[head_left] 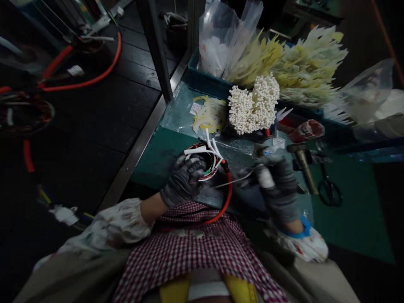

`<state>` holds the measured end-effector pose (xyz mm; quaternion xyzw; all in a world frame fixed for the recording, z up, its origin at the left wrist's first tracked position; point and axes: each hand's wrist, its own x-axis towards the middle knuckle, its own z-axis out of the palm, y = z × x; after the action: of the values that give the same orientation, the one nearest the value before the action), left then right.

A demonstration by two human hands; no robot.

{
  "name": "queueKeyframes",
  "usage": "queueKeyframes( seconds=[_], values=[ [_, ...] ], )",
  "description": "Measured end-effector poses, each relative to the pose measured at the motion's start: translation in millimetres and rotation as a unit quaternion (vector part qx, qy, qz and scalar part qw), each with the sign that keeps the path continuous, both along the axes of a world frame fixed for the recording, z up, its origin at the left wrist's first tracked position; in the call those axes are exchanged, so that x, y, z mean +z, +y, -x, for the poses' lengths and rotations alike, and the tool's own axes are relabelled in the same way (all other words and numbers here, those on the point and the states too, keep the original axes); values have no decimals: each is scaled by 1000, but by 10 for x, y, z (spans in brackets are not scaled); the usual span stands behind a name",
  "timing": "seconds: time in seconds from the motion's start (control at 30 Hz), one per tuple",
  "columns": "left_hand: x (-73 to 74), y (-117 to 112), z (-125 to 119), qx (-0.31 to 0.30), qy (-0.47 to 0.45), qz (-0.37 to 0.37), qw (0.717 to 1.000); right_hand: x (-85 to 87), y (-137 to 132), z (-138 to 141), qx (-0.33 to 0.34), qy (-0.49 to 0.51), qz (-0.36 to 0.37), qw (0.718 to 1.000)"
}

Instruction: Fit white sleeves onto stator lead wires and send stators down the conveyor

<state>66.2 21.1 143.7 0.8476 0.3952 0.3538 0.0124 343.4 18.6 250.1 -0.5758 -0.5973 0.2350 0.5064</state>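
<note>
My left hand (186,179), in a dark grey glove, grips a ring-shaped motor stator (208,176) by its left side. White sleeves (208,148) stick up from the windings, and an orange-red cable (231,191) curves from the ring's right side down to the checked apron. To the right, my right hand (279,185), also gloved, is closed and blurred by motion. A thin pale cord (235,182) runs from near the stator to its fingers. Something white (265,176) shows at those fingers; whether it is tape or a held piece I cannot tell.
Behind the stator stand bundled white sticks or tubes (254,105) and yellowish strips (309,67) in a blue-green tray (205,80). A hammer (304,168) and black scissors (330,189) lie right of my right hand. More stators with orange-red cables (78,86) are at left.
</note>
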Motion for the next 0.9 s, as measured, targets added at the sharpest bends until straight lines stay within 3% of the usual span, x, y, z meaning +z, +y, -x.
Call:
queueKeyframes(
  seconds=[0.07,0.17,0.27,0.37,0.43,0.6,0.73,0.8,0.9],
  values=[
    [-54,94,26,-37,-19,4,999,-125,-117,152,-42,-38,-22,998],
    [-103,161,85,-37,-28,48,998,-286,-291,272,-76,-7,-50,996],
    [-106,145,98,-24,-18,94,995,-331,-513,245,37,73,42,996],
    [-87,143,84,-25,1,107,994,-362,-637,204,213,103,174,956],
    [-80,164,81,-29,7,102,994,-426,-580,242,273,56,183,943],
    [-68,208,90,-55,-38,52,996,-605,-84,467,167,-117,112,973],
    [-1,218,73,-48,-33,100,993,-578,242,589,192,-229,108,948],
    [47,226,57,-54,-40,103,992,-534,311,632,227,-224,115,941],
    [99,238,42,-74,-68,73,992,-468,332,656,237,-72,118,962]
  ],
)
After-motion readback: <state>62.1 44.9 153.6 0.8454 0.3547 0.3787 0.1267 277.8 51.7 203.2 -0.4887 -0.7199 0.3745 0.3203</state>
